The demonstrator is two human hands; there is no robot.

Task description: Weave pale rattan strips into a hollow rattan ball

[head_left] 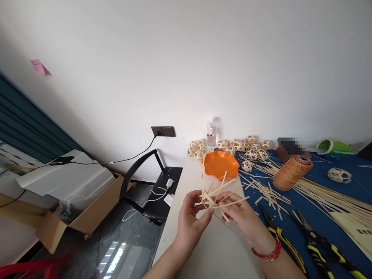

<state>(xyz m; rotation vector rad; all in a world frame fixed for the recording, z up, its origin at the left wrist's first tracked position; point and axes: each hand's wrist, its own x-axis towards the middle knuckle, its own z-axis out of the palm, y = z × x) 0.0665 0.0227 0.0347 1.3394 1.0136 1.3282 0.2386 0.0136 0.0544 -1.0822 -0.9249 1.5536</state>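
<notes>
Between my two hands is a small, loose weave of pale bamboo strips (pixel 214 197), its long ends sticking out in several directions. My left hand (pixel 194 217) closes on its left side, thumb and fingers pinching the crossed strips. On the other side my right hand (pixel 236 212), with a red bracelet at the wrist, pinches strips between thumb and fingers. Some fingertips are hidden behind the weave. Just beyond the hands lies an orange scalloped plate (pixel 221 164). Finished-looking woven bamboo balls (pixel 251 154) are gathered behind it, against the wall.
Cut strips (pixel 270 195) and long bamboo strips (pixel 328 192) lie on the blue mat, beside an orange twine spool (pixel 293 173). Yellow-black pliers (pixel 280 236) and scissors (pixel 319 242) lie at right. A water bottle (pixel 211 133) stands at the wall; a black chair (pixel 162 190) is left.
</notes>
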